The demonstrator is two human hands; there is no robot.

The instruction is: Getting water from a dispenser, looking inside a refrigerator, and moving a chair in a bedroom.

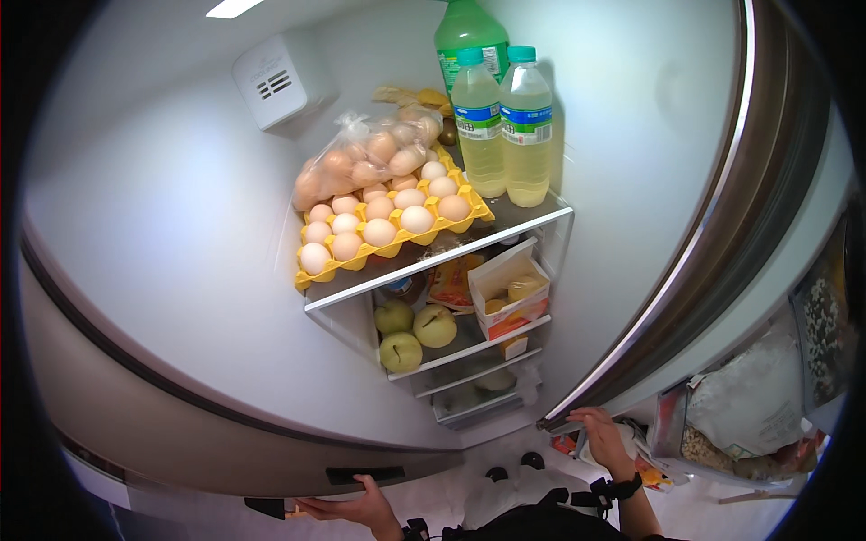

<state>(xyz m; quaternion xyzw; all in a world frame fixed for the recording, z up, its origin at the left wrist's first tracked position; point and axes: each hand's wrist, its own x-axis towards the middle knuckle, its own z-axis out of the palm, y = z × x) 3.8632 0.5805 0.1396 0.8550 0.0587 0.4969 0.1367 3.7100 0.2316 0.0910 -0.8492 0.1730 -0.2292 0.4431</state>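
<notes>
An open fridge fills the view. The left hand, fingers outstretched, is at the lower edge of the left door, its thumb beside a dark handle slot. The right hand has its fingertips at the lower corner of the right door. On the top shelf, a yellow egg tray holds rows of eggs, with a clear bag of eggs lying over its back part. Two bottles with teal caps stand beside it, before a larger green bottle. Below are three pears and an open box.
</notes>
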